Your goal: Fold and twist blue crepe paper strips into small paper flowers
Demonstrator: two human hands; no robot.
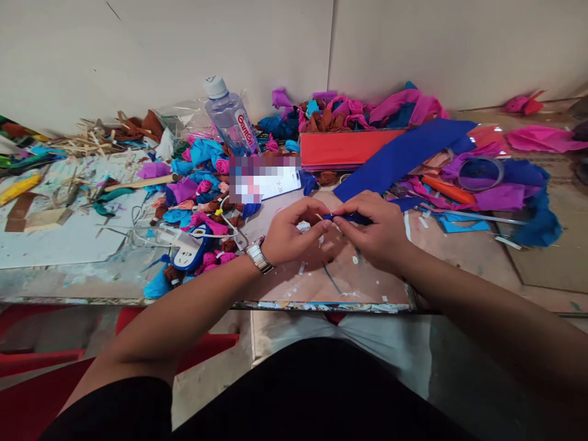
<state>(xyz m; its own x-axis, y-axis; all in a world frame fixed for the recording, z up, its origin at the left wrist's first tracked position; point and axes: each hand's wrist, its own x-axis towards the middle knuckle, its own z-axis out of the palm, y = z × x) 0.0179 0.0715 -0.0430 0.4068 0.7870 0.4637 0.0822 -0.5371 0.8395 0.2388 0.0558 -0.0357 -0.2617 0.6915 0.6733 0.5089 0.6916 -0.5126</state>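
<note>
White board: it lies at the left of the frame, its lower edge close to the table's front edge [340,305].
Power strip [188,251]: it sits left of centre among crumpled paper pieces [202,153], near your left forearm.
Bottle [234,125]: it stands tilted in the upper centre-left, behind the phone [281,184].
Left hand [294,231]: at centre, you pinch the left tip of the blue piece [353,217], thumb and forefinger narrow.
Tabletop [316,278]: below your hands, a scrap-dotted patch gives room down to the front edge.
Right hand [376,231]: right of centre, your fingertips close narrowly on the same piece.
Blue strip [399,156]: it slants up rightward over the red sheets [351,149]; you cannot tell whether it joins the held piece.
Tape roll [481,174]: it lies right, amid purple paper.
</note>
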